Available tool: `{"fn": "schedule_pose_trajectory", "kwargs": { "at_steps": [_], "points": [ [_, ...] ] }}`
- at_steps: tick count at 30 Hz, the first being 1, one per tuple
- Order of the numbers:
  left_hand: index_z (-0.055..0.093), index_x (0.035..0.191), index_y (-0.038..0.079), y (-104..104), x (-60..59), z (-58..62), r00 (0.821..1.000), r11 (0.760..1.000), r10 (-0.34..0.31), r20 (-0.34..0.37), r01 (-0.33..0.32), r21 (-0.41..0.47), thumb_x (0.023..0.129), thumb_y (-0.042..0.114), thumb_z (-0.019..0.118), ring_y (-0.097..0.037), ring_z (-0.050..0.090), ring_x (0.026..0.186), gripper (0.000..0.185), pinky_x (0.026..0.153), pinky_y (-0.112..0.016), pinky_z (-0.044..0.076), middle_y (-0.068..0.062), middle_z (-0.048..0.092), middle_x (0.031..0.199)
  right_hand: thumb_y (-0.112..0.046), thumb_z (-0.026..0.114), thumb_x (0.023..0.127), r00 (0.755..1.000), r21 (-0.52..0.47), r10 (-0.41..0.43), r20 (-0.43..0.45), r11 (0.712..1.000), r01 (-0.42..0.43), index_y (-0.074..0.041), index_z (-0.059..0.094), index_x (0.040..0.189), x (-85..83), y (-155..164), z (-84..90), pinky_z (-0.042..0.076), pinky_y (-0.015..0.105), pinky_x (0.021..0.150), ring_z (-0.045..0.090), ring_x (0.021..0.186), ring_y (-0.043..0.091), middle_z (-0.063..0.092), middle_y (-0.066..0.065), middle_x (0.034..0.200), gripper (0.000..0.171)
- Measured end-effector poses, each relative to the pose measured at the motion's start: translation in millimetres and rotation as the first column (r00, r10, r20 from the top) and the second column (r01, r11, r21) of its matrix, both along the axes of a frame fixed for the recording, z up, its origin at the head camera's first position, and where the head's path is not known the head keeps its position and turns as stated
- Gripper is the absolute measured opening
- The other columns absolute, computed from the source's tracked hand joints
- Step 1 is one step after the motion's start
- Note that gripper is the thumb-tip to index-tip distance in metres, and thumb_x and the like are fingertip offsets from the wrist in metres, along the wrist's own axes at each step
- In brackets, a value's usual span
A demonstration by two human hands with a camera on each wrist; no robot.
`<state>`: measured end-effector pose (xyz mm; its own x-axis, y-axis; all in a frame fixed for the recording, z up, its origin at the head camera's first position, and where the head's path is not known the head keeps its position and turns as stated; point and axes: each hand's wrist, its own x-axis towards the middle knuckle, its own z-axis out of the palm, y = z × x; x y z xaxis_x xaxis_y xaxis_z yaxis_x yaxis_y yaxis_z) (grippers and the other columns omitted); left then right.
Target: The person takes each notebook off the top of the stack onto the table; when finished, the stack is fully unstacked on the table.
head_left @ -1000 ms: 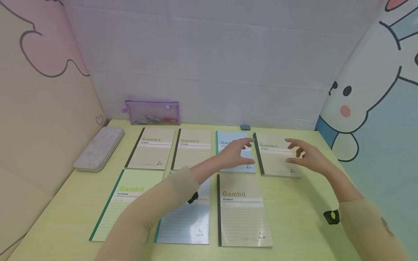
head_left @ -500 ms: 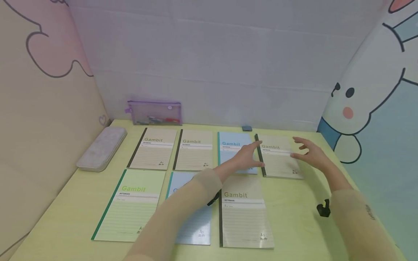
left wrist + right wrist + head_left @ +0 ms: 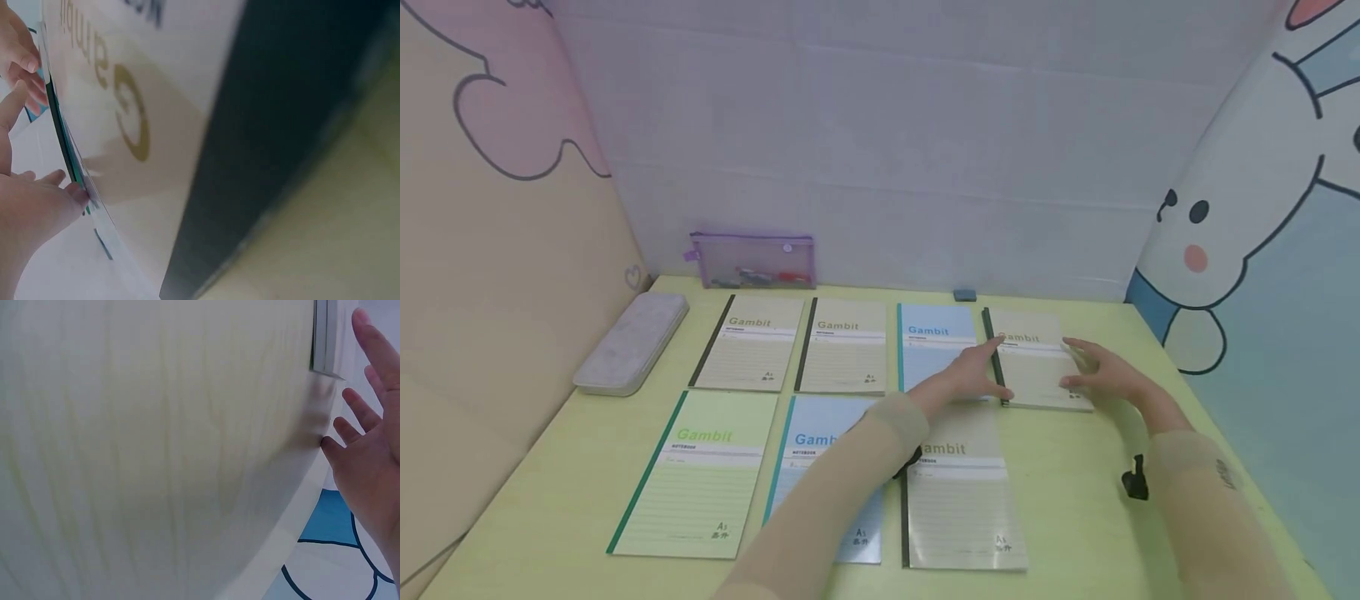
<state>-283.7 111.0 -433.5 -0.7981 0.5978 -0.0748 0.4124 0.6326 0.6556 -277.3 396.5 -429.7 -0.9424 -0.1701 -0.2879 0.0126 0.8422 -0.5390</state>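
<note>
At the back right of the table lies a thick-looking beige Gambit notebook (image 3: 1033, 367); a second dark spine edge shows beneath it, like a stack. My left hand (image 3: 966, 377) reaches over the blue notebook (image 3: 934, 321), its spread thumb and forefinger at the dark spine. On the opposite side, my right hand (image 3: 1108, 375) has its fingertips close along the right edge, fingers loosely bent. The right wrist view shows that hand (image 3: 369, 450) just beside the stack's pale page edges (image 3: 326, 337). In the left wrist view, the front beige notebook (image 3: 144, 175) looms near the camera.
Two beige notebooks (image 3: 747, 346) stand in the back row. In front lie a green notebook (image 3: 700, 492), a blue one (image 3: 808, 417) and a beige one (image 3: 962, 517). A grey case (image 3: 632, 342), a purple mesh pouch (image 3: 756, 258) and a small blue block (image 3: 965, 295) sit around them.
My left hand has moved right and down from above the blue notebook to the beige notebook's spine. My right hand has lowered to its right edge. The notebooks stay in place.
</note>
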Motion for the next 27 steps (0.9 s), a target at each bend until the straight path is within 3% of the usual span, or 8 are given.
{"fn": "schedule_pose_trajectory", "kwargs": {
  "at_steps": [5, 14, 22, 27],
  "points": [
    [0.013, 0.153, 0.018, 2.5, -0.8, -2.0, 1.000, 0.998, -0.014, 0.008, 0.014, -0.055, 0.076, 0.044, 0.076, -0.022, 0.030, 0.139, 0.103, 0.112, -0.032, 0.026, -0.003, 0.027, 0.154, -0.060, 0.066, 0.077, 1.000, 0.051, 0.012, 0.009, 0.999, -0.013, -0.016, 0.016, 0.152, -1.1, 0.1, -8.1, 0.011, 0.071, 0.103, 0.008, 0.137, 0.053, 0.011, 0.028, 0.153, 0.101],
    [0.011, 0.153, 0.019, -0.2, -2.5, -1.7, 0.998, 0.998, -0.016, 0.053, 0.019, -0.059, 0.076, 0.045, 0.076, -0.023, 0.029, 0.140, 0.104, 0.112, -0.036, 0.027, -0.005, 0.029, 0.154, -0.056, 0.067, 0.079, 1.000, 0.047, 0.000, 0.020, 0.999, -0.001, -0.019, 0.017, 0.152, -2.6, -3.2, -7.0, 0.011, 0.072, 0.101, 0.008, 0.137, 0.052, 0.011, 0.027, 0.153, 0.096],
    [0.007, 0.153, 0.018, -3.8, -1.8, 1.4, 0.989, 0.998, -0.052, 0.137, 0.048, 0.038, 0.077, 0.047, 0.074, -0.023, 0.027, 0.140, 0.106, 0.111, -0.037, 0.028, -0.007, 0.024, 0.155, -0.045, 0.063, 0.087, 0.999, -0.074, -0.032, -0.038, 0.997, 0.029, -0.013, 0.021, 0.151, 0.3, -0.3, 3.4, 0.019, 0.068, 0.103, 0.016, 0.134, 0.056, 0.015, 0.027, 0.153, 0.083],
    [0.002, 0.153, 0.020, -4.3, 2.2, 3.9, 0.963, 0.987, -0.085, 0.255, 0.047, 0.151, 0.079, 0.045, 0.074, -0.023, 0.025, 0.141, 0.106, 0.112, -0.040, 0.027, -0.008, 0.022, 0.156, -0.038, 0.059, 0.093, 0.995, -0.132, -0.072, -0.074, 0.989, 0.061, -0.013, 0.023, 0.151, 3.0, 4.9, 7.2, 0.025, 0.064, 0.103, 0.027, 0.133, 0.049, 0.023, 0.026, 0.151, 0.073]
  ]
}}
